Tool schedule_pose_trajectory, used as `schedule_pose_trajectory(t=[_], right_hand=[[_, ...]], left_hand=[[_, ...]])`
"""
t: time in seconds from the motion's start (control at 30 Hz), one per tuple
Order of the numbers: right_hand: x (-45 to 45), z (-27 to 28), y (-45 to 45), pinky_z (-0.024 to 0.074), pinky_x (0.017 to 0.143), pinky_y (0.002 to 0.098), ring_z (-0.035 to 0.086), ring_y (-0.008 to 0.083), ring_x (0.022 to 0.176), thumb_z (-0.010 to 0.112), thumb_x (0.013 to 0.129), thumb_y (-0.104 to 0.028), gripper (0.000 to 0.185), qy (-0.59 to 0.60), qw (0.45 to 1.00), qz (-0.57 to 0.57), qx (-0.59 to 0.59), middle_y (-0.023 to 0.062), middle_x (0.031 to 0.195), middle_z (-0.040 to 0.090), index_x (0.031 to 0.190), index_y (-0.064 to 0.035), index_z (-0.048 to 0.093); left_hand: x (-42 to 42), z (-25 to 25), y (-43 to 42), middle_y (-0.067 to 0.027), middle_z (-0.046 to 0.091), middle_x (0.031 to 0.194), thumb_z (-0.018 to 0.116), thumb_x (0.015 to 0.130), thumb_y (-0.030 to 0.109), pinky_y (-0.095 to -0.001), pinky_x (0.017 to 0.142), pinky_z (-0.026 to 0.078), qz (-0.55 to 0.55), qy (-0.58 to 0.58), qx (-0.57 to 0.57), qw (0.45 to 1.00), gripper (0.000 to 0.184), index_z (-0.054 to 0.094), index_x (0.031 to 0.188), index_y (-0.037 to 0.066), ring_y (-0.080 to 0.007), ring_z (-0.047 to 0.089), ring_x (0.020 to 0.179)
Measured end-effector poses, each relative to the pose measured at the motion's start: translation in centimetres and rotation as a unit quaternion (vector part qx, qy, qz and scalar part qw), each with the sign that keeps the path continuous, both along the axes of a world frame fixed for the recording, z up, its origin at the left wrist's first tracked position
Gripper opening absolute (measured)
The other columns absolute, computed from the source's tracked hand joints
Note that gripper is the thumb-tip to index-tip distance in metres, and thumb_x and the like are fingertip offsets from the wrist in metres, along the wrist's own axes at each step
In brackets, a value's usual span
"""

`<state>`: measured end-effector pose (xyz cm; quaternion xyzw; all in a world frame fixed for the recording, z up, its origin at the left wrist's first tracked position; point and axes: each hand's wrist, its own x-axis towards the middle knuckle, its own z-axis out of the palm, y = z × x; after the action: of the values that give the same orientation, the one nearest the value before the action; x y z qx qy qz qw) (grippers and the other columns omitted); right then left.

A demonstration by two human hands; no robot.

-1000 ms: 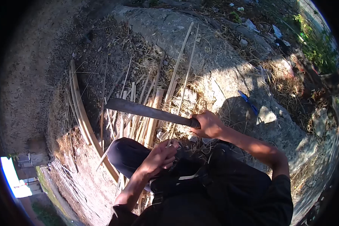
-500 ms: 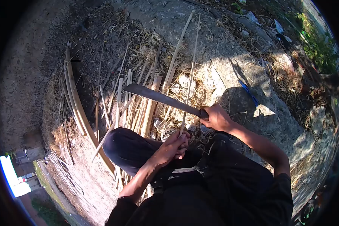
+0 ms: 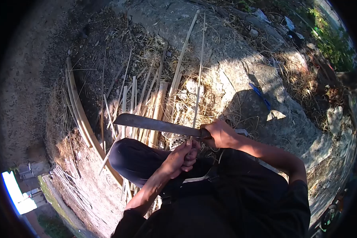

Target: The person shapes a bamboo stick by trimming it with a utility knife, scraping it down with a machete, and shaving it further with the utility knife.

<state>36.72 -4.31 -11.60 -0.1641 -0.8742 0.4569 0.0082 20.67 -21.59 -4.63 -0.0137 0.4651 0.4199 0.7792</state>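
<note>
My right hand (image 3: 218, 134) is closed round the dark handle of a machete (image 3: 154, 124). Its broad blade points left, over my bent knee and the split sticks behind it. Close below the handle end of the blade, my left hand (image 3: 183, 158) is wrapped round the near end of a long thin bamboo strip (image 3: 200, 67). The strip runs away from me, up over the rock, and the blade crosses it just beyond my left fingers. Whether the edge touches the strip or lies over it, I cannot tell.
Several split bamboo pieces (image 3: 158, 103) lie in a pile beyond my knee (image 3: 127, 156). Long curved strips (image 3: 81, 113) rest to the left. On the large rock (image 3: 261, 71) at right lies a blue object (image 3: 260, 96). Dry grass and shavings cover the ground between.
The machete has come down the strip toward me, closer to my left hand, and its blade now lies more level. My left hand still grips the strip.
</note>
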Motion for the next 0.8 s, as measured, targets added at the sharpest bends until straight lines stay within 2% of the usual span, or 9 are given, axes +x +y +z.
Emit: schedule_pose_trajectory(t=[0.27,0.33,0.4,0.43,0.47,0.5,0.67,0.73,0.8], right_hand=[[-0.3,0.7,0.8,0.0563,0.068,0.0473,0.071,0.0377,0.074,0.072,0.080,-0.025,0.023,-0.045,0.999,0.001,-0.003,0.0164,0.073,0.069,0.094,-0.0076,0.067],[-0.4,1.1,0.5,0.0565,0.068,0.0467,0.071,0.0372,0.075,0.072,0.081,-0.025,0.022,-0.044,0.999,-0.009,-0.015,0.0164,0.075,0.070,0.094,-0.0074,0.067],[-0.3,1.2,0.1,0.0548,0.066,0.0456,0.070,0.0360,0.072,0.072,0.083,-0.025,0.022,-0.024,0.999,-0.010,-0.026,0.0151,0.075,0.069,0.094,-0.0065,0.066],[-0.4,1.4,0.2,0.0548,0.066,0.0456,0.070,0.0360,0.072,0.072,0.083,-0.025,0.022,-0.023,0.999,-0.010,-0.026,0.0151,0.075,0.069,0.094,-0.0065,0.066],[-0.4,1.7,0.4,0.0534,0.064,0.0446,0.068,0.0339,0.069,0.073,0.083,-0.024,0.022,-0.017,0.999,-0.008,-0.046,0.0143,0.072,0.067,0.092,-0.0058,0.066],[-0.5,2.0,0.7,0.0520,0.062,0.0436,0.067,0.0318,0.065,0.073,0.083,-0.023,0.021,-0.012,0.998,-0.007,-0.065,0.0134,0.069,0.066,0.091,-0.0052,0.065],[-0.4,2.2,1.5,0.0491,0.058,0.0410,0.063,0.0245,0.059,0.073,0.080,-0.019,0.018,-0.059,0.984,-0.066,-0.151,0.0122,0.063,0.061,0.086,-0.0041,0.064],[-0.2,0.9,1.3,0.0497,0.057,0.0413,0.064,0.0260,0.060,0.072,0.079,-0.018,0.018,-0.011,0.998,-0.043,-0.042,0.0119,0.063,0.062,0.087,-0.0040,0.064],[-0.3,1.0,0.7,0.0508,0.058,0.0415,0.065,0.0270,0.061,0.071,0.079,-0.018,0.017,-0.016,0.999,-0.034,-0.037,0.0120,0.064,0.062,0.087,-0.0044,0.064]], left_hand=[[-0.6,-1.0,-0.6,0.0085,0.023,0.065,0.039,0.111,0.053,-0.0221,0.041,0.014,0.068,-0.163,-0.004,0.984,0.040,0.049,0.111,0.014,-0.0050,0.017,0.049],[-0.8,-0.5,-0.2,0.0090,0.021,0.064,0.039,0.110,0.055,-0.0223,0.040,0.012,0.111,-0.284,0.032,0.952,0.041,0.048,0.108,0.015,-0.0047,0.015,0.047],[-0.8,0.5,0.2,0.0104,0.022,0.063,0.050,0.110,0.045,-0.0225,0.040,0.012,0.115,-0.264,0.006,0.958,0.029,0.047,0.097,0.019,-0.0029,0.017,0.045],[-0.8,0.7,0.2,0.0113,0.023,0.062,0.057,0.108,0.036,-0.0225,0.040,0.012,0.073,-0.169,-0.003,0.983,0.027,0.044,0.090,0.021,-0.0021,0.018,0.045],[-0.8,0.9,0.2,0.0123,0.024,0.062,0.063,0.106,0.028,-0.0224,0.040,0.012,0.030,-0.073,-0.012,0.997,0.032,0.041,0.083,0.023,-0.0013,0.019,0.044],[-0.8,0.7,0.3,0.0134,0.027,0.061,0.070,0.101,0.017,-0.0220,0.040,0.012,0.042,-0.079,-0.032,0.995,0.045,0.034,0.075,0.025,-0.0001,0.022,0.044],[-1.5,1.5,1.1,0.0132,0.028,0.061,0.068,0.102,0.016,-0.0212,0.040,0.013,0.023,-0.051,-0.016,0.998,0.045,0.034,0.074,0.025,0.0000,0.022,0.044],[-1.9,1.5,1.7,0.0131,0.028,0.062,0.068,0.102,0.015,-0.0209,0.040,0.014,0.027,-0.042,-0.025,0.998,0.045,0.035,0.074,0.025,0.0000,0.021,0.044],[-2.2,1.0,1.9,0.0131,0.029,0.062,0.068,0.102,0.014,-0.0207,0.040,0.014,0.034,-0.080,-0.023,0.996,0.044,0.036,0.074,0.025,0.0003,0.021,0.044]])
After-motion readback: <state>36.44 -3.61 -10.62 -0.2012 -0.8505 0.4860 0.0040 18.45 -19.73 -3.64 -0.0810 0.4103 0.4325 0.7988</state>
